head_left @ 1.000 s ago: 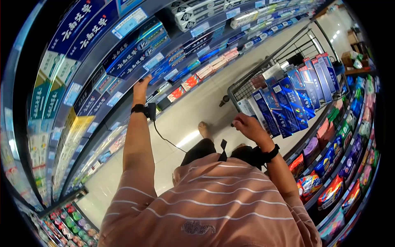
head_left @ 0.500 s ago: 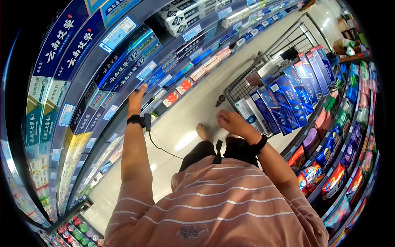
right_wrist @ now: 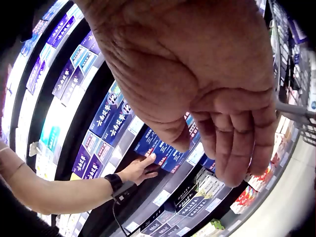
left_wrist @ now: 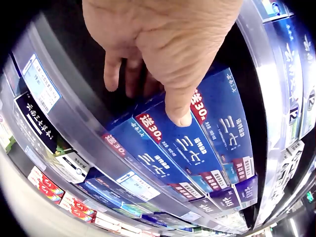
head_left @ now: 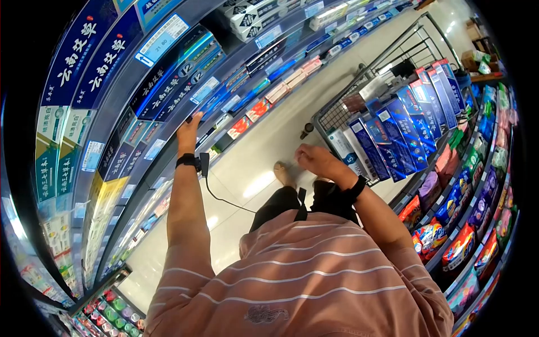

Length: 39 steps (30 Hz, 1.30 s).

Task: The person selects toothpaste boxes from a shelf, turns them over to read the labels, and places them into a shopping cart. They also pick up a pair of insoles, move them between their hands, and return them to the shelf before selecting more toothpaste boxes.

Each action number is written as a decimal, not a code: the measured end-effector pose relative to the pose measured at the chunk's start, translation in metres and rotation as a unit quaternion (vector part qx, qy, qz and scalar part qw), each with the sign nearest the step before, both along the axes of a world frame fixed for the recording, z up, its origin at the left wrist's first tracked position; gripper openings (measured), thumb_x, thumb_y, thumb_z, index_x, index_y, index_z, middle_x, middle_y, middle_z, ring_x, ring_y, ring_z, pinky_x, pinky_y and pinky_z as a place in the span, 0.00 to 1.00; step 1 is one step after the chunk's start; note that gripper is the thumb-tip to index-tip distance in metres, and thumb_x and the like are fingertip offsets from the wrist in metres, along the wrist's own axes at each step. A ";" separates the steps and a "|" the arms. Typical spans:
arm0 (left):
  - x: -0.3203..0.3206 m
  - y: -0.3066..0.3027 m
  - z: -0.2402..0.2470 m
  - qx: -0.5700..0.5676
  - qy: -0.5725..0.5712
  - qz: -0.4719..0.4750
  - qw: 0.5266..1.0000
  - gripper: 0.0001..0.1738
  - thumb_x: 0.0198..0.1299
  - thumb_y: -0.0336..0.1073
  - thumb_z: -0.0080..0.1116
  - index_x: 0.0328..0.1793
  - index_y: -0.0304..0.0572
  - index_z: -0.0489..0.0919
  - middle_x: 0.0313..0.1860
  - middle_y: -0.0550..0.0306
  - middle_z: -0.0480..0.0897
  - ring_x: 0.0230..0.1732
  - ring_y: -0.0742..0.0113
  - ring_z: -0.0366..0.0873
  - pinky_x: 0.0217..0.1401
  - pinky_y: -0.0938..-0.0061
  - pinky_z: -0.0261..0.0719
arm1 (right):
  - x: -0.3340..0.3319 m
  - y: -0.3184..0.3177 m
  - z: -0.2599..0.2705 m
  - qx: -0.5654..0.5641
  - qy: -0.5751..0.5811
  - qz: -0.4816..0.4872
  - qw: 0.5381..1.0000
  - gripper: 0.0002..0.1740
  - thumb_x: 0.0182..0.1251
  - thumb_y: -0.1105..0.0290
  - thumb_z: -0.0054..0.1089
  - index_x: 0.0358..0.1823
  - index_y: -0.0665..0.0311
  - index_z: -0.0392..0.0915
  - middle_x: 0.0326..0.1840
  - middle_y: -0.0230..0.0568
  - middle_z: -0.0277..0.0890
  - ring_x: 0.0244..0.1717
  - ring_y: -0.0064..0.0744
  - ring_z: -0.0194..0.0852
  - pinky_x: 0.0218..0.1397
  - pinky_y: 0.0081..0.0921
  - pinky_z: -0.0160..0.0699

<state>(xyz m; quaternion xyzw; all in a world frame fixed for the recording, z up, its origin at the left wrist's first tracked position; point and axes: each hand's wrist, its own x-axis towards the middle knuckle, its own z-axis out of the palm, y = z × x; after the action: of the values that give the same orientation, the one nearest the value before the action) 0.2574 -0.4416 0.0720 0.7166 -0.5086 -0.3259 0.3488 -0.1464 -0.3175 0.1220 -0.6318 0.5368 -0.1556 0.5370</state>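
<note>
My left hand (head_left: 188,132) reaches to a lower shelf at the left. The left wrist view shows that hand (left_wrist: 163,49) over a row of blue boxes (left_wrist: 182,145) with red labels, its thumb touching the front of one; the other fingers point down beside the row, their tips partly in shadow. In the right wrist view the left hand (right_wrist: 137,172) is at the end of these boxes (right_wrist: 160,152). In front of the body, my right hand (head_left: 323,162) hangs in the air, holding nothing, its fingers loosely bent in the right wrist view (right_wrist: 197,84).
A wire shopping cart (head_left: 331,119) loaded with several blue boxes (head_left: 393,132) stands at the right. Shelves of bagged goods (head_left: 457,247) curve along the far right. Toothpaste-like boxes (head_left: 73,62) fill the left shelves. Pale tiled floor (head_left: 236,185) lies between.
My right hand has moved left, away from the cart and towards the middle of the body. The left hand stays at the shelf, while the head view has shifted slightly.
</note>
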 end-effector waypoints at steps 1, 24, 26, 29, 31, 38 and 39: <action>0.003 0.000 -0.005 0.002 0.003 -0.006 1.000 0.33 0.58 0.51 0.71 0.61 0.32 0.79 0.53 0.50 0.85 0.53 0.62 0.80 0.63 0.70 0.72 | 0.002 -0.001 -0.004 -0.018 -0.009 0.000 1.000 0.16 0.69 0.60 0.58 0.43 0.68 0.80 0.37 0.56 0.84 0.42 0.57 0.84 0.46 0.41 0.81; 0.020 0.016 -0.008 0.073 0.090 0.024 0.993 0.27 0.57 0.48 0.73 0.55 0.37 0.83 0.46 0.57 0.85 0.44 0.69 0.83 0.42 0.71 0.83 | 0.087 -0.162 0.014 0.208 -0.322 -0.199 0.902 0.42 0.73 0.48 0.59 0.79 0.59 0.52 0.73 0.54 0.61 0.64 0.52 0.75 0.58 0.41 0.82; 0.026 0.022 -0.012 0.068 0.089 0.021 0.993 0.27 0.58 0.47 0.72 0.58 0.36 0.81 0.48 0.57 0.85 0.45 0.67 0.83 0.41 0.70 0.84 | 0.097 -0.183 0.002 0.187 -0.305 -0.170 0.918 0.43 0.74 0.49 0.56 0.81 0.58 0.47 0.78 0.54 0.57 0.68 0.58 0.70 0.64 0.45 0.77; 0.030 0.029 -0.013 0.057 0.105 0.015 0.993 0.26 0.60 0.44 0.71 0.60 0.37 0.80 0.50 0.56 0.85 0.47 0.67 0.84 0.41 0.69 0.88 | 0.113 -0.202 -0.018 0.163 -0.274 -0.142 0.937 0.42 0.74 0.53 0.55 0.82 0.57 0.47 0.76 0.53 0.59 0.69 0.57 0.68 0.66 0.47 0.75; 0.030 0.032 -0.013 0.061 0.124 0.022 0.990 0.25 0.59 0.42 0.72 0.59 0.39 0.80 0.49 0.57 0.84 0.47 0.68 0.84 0.40 0.71 0.88 | 0.125 -0.207 -0.020 0.173 -0.257 -0.144 0.940 0.39 0.73 0.58 0.55 0.81 0.54 0.50 0.70 0.52 0.66 0.65 0.50 0.73 0.63 0.43 0.79; 0.017 0.043 -0.008 0.017 0.161 0.048 0.986 0.22 0.60 0.37 0.72 0.58 0.41 0.78 0.46 0.59 0.84 0.43 0.71 0.82 0.40 0.75 0.85 | 0.146 -0.215 -0.034 0.140 -0.216 -0.139 0.956 0.37 0.67 0.64 0.59 0.78 0.58 0.59 0.61 0.49 0.75 0.57 0.36 0.77 0.55 0.35 0.82; 0.012 0.047 -0.006 0.004 0.161 0.058 0.985 0.21 0.59 0.36 0.72 0.56 0.40 0.78 0.45 0.60 0.83 0.41 0.72 0.81 0.41 0.75 0.83 | 0.145 -0.213 -0.033 0.132 -0.212 -0.139 0.958 0.36 0.67 0.65 0.59 0.76 0.60 0.61 0.60 0.49 0.76 0.57 0.35 0.77 0.55 0.34 0.81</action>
<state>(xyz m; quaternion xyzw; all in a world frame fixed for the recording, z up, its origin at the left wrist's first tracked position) 0.2697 -0.3942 0.0655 0.6846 -0.4017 -0.4183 0.4415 -0.0010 -0.5303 0.0889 -0.4266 0.5088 -0.2870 0.6904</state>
